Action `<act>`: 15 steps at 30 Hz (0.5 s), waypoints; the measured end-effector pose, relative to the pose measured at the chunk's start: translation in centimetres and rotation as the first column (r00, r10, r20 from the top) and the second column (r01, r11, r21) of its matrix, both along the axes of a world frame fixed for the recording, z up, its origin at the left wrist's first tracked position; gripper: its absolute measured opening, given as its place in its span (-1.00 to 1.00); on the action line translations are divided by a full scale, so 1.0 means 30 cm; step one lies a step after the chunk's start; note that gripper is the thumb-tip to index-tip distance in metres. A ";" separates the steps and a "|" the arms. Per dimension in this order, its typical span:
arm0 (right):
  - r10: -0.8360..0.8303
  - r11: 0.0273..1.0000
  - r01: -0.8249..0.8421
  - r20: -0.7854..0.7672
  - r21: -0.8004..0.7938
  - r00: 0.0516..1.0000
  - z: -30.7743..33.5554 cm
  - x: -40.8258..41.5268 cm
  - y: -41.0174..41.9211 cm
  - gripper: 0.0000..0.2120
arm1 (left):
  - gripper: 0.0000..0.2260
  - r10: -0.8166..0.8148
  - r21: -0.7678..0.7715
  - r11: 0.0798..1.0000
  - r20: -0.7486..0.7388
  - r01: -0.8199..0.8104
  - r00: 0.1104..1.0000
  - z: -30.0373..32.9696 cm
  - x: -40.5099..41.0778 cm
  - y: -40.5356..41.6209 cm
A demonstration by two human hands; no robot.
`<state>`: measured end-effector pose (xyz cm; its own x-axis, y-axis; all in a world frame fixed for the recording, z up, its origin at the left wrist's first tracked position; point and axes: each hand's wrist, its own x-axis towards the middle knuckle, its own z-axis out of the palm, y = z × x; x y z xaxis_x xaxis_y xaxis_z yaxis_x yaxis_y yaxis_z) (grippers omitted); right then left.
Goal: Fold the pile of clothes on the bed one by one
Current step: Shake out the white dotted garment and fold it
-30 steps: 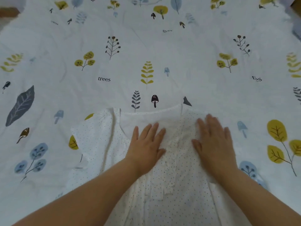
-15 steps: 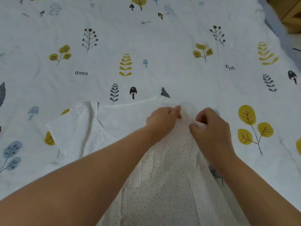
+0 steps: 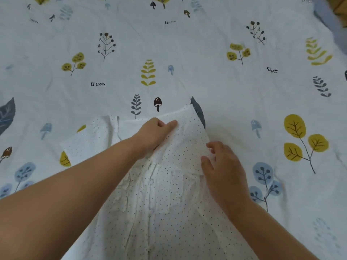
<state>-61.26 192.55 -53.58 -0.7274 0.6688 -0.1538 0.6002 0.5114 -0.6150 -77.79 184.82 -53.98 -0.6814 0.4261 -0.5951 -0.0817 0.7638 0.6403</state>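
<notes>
Since half a second ago, the two hands have drawn apart. Then they pinched the cloth close together near the top right corner of the shirt; now the right hand [image 3: 223, 166] has slid down the shirt's right edge while the left hand [image 3: 157, 132] has stayed near the neckline. A second ago both palms lay flat on the cloth.

Head view, looking down at a bed. A white shirt with tiny dark dots [image 3: 165, 194] lies spread on the bedsheet [image 3: 216, 76], which is pale and printed with leaves, mushrooms and the word "trees". The shirt's right side is folded in over its middle, giving a straight slanted edge. Its left sleeve is still spread out flat, to the left of the left hand.

The left hand's fingers [image 3: 171, 123] are curled, pinching the cloth just below the neckline, at the top of the folded part. The right hand rests on the folded edge, lower down, its fingers loosely bent; whether they hold the cloth or only press it, I cannot tell.

This looks like the first side fold being set and tidied. The left sleeve side is probably next. No other clothes show here.
</notes>
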 end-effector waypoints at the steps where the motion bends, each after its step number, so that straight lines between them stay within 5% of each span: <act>1: -0.019 1.000 0.019 0.090 0.005 0.996 -0.013 -0.007 0.012 -0.64 | -0.66 -0.055 -0.008 0.998 0.006 0.055 0.998 -0.010 0.007 -0.006; 4: 0.018 1.000 -0.017 0.255 -0.006 0.967 -0.055 -0.028 0.034 -0.71 | -0.53 -0.168 -0.062 0.985 -0.109 0.162 0.980 -0.036 0.029 -0.009; 6: -0.011 0.998 -0.003 0.232 0.060 0.973 -0.066 -0.034 0.055 -0.91 | -0.55 -0.145 -0.082 0.988 -0.265 0.128 0.953 -0.046 0.040 -0.007; 9: -0.068 0.984 0.027 0.230 0.178 0.971 -0.061 -0.027 0.079 -0.89 | -0.68 -0.117 -0.089 0.992 -0.433 0.087 0.894 -0.067 0.052 -0.018; 13: 0.068 0.937 -0.093 0.084 0.338 0.994 -0.091 -0.055 0.015 -0.50 | -0.59 -0.255 -0.130 0.960 -0.770 0.248 0.585 -0.116 0.061 -0.080; 15: 0.185 0.886 -0.231 0.151 0.401 0.971 -0.119 -0.099 -0.020 -0.45 | -0.50 -0.405 -0.244 0.899 -0.777 0.363 0.481 -0.144 0.066 -0.110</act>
<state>-64.22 191.95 -57.16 -0.8517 0.5237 0.0197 0.5014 0.8252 -0.2602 -75.81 181.51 -58.29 -0.6481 0.7573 0.0805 0.7488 0.6145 0.2485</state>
